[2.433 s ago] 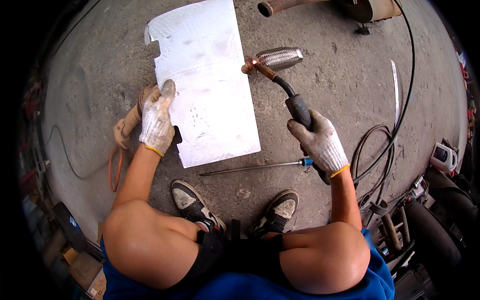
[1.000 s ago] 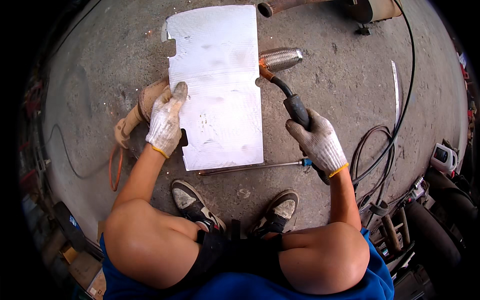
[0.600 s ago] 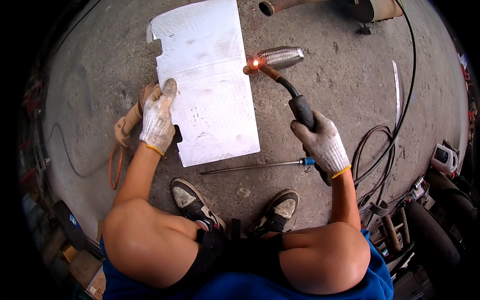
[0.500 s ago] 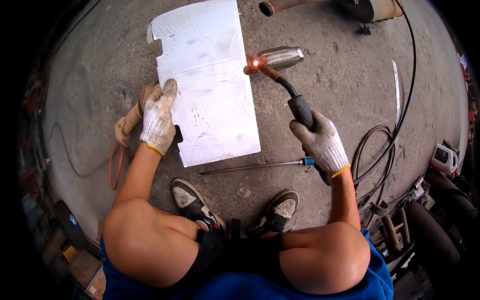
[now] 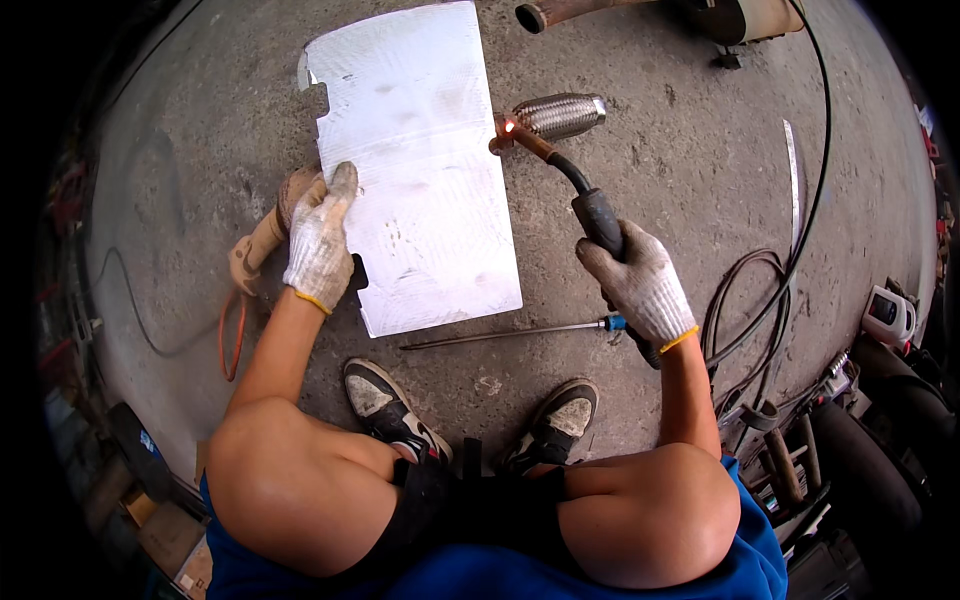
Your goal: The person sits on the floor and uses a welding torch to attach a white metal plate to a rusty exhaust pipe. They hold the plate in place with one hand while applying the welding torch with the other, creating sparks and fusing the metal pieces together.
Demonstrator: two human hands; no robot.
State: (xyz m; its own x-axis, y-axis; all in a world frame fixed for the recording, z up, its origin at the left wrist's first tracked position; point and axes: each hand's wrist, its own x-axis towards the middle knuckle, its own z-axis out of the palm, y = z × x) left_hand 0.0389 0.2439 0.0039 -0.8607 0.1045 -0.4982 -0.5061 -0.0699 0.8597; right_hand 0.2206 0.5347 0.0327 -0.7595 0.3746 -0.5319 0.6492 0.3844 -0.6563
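My gloved right hand [image 5: 645, 285] is closed round the grip of a welding torch [image 5: 598, 222]. The torch's copper-coloured neck reaches up and left to a bright orange glow at the rusty end of a braided metal flex pipe [image 5: 562, 116], which lies on the floor. My gloved left hand [image 5: 322, 235] pinches the left edge of a large white sheet [image 5: 425, 190], thumb on top and fingers beneath. The sheet's right edge is close to the glow and covers whatever lies under it. Just left of that hand is a tan pipe-like piece [image 5: 258, 245], partly hidden.
A blue-handled screwdriver [image 5: 530, 331] lies between the sheet and my shoes [image 5: 560, 420]. On the right are coiled black cables [image 5: 745, 300], a metal ruler [image 5: 794, 180] and a white device [image 5: 888, 318]. An exhaust part [image 5: 735, 22] lies at the far side. An orange cord [image 5: 232, 340] runs on the left.
The white sheet and my left hand have shifted very slightly to the right and nearer to me. My right hand and torch have moved a touch left, and the glow looks smaller.
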